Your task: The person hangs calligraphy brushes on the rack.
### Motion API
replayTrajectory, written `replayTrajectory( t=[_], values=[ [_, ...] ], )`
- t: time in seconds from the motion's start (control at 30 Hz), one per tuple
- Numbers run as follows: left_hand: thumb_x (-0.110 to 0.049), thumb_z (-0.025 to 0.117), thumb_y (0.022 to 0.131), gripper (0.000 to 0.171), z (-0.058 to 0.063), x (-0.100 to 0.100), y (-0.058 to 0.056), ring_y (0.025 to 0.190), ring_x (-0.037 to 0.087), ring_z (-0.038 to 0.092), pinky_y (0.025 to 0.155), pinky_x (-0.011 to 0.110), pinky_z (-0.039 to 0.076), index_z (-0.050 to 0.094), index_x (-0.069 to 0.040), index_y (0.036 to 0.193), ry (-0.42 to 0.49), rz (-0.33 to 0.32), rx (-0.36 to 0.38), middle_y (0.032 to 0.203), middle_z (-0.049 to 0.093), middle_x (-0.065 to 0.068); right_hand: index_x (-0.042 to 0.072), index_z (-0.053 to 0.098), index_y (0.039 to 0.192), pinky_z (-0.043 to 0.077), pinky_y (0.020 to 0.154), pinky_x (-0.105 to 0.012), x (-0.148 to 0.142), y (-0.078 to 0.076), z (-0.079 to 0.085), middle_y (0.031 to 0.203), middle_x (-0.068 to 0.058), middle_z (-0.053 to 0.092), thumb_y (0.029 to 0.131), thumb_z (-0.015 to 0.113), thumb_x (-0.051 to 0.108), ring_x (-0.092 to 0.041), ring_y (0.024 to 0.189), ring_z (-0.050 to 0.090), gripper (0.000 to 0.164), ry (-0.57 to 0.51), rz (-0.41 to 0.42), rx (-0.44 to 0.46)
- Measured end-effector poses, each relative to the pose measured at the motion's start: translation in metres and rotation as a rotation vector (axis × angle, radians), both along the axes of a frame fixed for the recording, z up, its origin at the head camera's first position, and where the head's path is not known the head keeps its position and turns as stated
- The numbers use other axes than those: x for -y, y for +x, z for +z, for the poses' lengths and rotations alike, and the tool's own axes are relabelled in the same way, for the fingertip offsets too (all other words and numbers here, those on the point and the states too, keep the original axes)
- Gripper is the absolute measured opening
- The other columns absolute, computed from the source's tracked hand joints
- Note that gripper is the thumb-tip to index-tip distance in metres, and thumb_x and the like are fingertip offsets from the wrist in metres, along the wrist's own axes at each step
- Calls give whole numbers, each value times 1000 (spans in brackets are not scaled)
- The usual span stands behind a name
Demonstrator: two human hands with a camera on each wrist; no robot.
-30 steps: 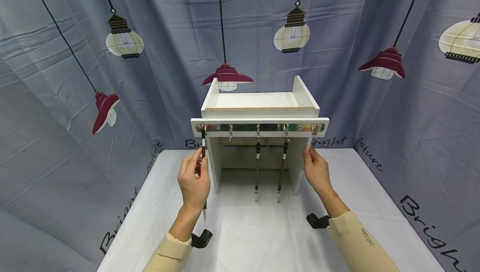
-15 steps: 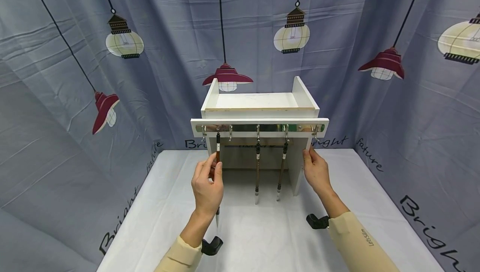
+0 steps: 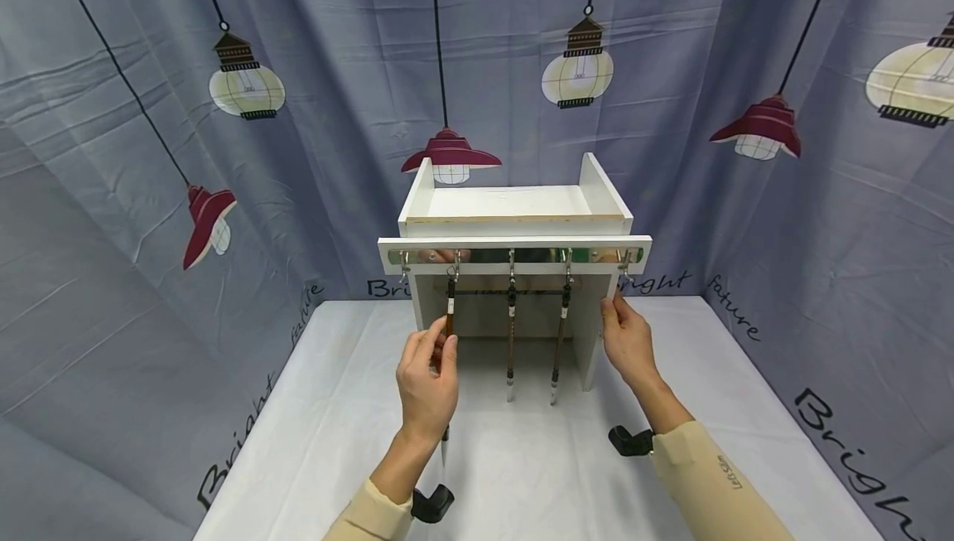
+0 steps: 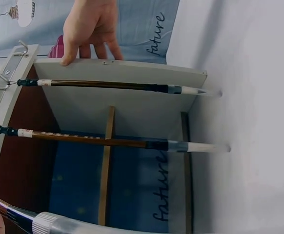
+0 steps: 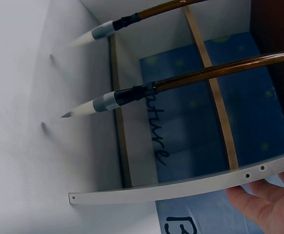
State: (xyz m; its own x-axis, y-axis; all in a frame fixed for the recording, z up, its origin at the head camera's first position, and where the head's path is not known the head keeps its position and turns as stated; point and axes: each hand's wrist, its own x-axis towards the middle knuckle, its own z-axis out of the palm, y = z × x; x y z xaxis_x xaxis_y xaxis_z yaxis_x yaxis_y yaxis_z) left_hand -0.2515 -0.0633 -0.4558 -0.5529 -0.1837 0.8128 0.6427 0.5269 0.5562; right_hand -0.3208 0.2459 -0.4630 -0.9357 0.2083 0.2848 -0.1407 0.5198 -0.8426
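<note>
My left hand (image 3: 427,379) pinches a brown-handled calligraphy brush (image 3: 450,306) upright between thumb and fingers. The brush's top loop is right at the second hook (image 3: 458,262) from the left. In the left wrist view this brush (image 4: 20,217) crosses the lower left corner, fingers at its edge. Two more calligraphy brushes hang to the right: one from the middle hook (image 3: 511,326), the other (image 3: 561,334) from the hook beside it, white tips down. My right hand (image 3: 628,340) holds the right side panel (image 5: 181,190) of the white wooden rack (image 3: 514,226), thumb and fingers at its edge.
The rack stands on a white-covered table (image 3: 537,475), with an open tray top (image 3: 510,201) and a metal hook strip (image 3: 537,255) across its front. A blue-grey curtain (image 3: 343,110) printed with lamps surrounds it. Crossbars (image 4: 107,165) run behind the brushes.
My left hand has carried the brush rightward from the leftmost hook to the second hook. The right hand stays on the side panel; the two hanging brushes sway only slightly.
</note>
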Motion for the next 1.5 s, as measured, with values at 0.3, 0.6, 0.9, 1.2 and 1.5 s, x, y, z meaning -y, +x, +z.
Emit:
replayTrajectory(
  t=[0.3,0.6,0.9,1.2,1.5],
  values=[
    [-9,68,100,29,-7,-4,4,71,9,58,58,16,49,70,0,128,5,-9,29,94,63,8,5,29,161,40,116,-57,1,1,1,164,-19,33,112,33,47,-43,148,40,65,4,0,13],
    [-10,67,101,29,-12,-4,1,71,9,57,58,15,48,70,0,128,7,-16,45,94,63,8,7,30,162,44,113,-58,1,1,2,163,-20,35,112,34,46,-44,144,45,63,-10,-1,14],
    [-10,66,101,28,-17,-3,-3,72,9,58,57,19,50,70,1,127,3,-9,59,93,63,9,5,29,161,39,118,-57,1,0,1,165,-19,32,112,33,47,-42,149,38,65,-5,2,22],
    [-9,66,101,28,-18,-3,-8,71,10,59,57,19,50,70,1,127,-3,-11,52,93,63,9,4,29,161,37,119,-56,1,2,1,165,-19,32,112,33,47,-42,150,37,65,-7,3,21],
    [-8,67,101,27,-25,-2,-15,70,11,59,57,19,51,70,0,126,-5,0,63,92,63,9,5,29,161,38,118,-57,1,2,2,165,-19,33,112,33,47,-42,149,38,65,-22,0,22]
  ],
)
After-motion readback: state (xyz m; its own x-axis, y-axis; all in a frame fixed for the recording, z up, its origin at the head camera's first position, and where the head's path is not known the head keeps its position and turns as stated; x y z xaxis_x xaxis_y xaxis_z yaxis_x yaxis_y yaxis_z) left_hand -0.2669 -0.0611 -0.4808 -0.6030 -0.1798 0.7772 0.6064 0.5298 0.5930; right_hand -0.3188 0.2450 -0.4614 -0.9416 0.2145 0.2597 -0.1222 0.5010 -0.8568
